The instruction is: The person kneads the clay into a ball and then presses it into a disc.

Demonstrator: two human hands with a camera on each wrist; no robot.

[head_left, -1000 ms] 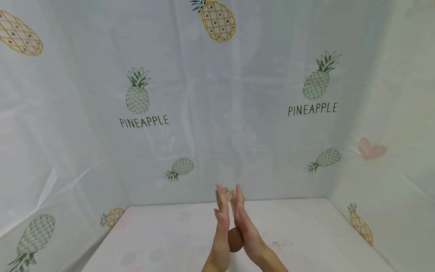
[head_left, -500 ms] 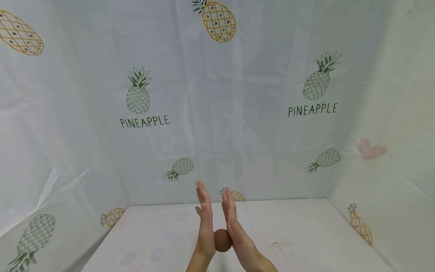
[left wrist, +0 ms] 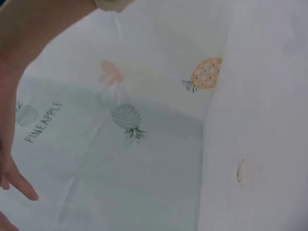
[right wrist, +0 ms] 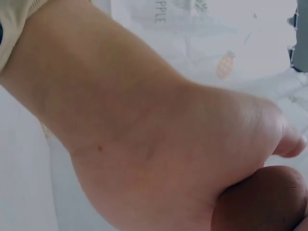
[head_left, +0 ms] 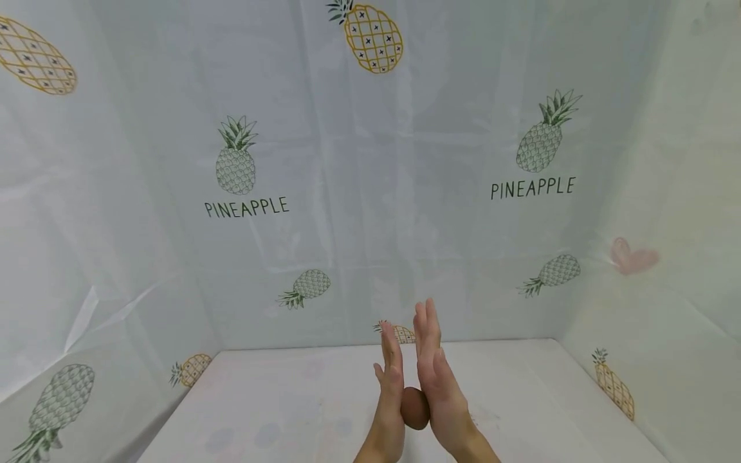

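Between the two palms, above the white surface, is a brown ball of what looks like modelling clay (head_left: 415, 408), smooth and slightly longer than wide. My left hand (head_left: 390, 399) presses it from the left with straight, upward-pointing fingers. From the right, my right hand (head_left: 440, 392) presses it too, its fingers straight and reaching higher than the left ones. The fingertips of the two hands stand apart. Close up in the right wrist view, the ball (right wrist: 262, 199) shows small creases and touches the heel of a palm. In the left wrist view the ball cannot be made out.
A white table surface (head_left: 278, 392) lies under the hands, with faint bluish spots and a small stain at right. White sheeting (head_left: 370, 193) printed with pineapples encloses the back and both sides. Cream sleeve cuffs show in both wrist views.
Both hands shifted left with the ball, then back to the right. My right hand has slid up and forward against the left, and the ball has rolled between the palms.
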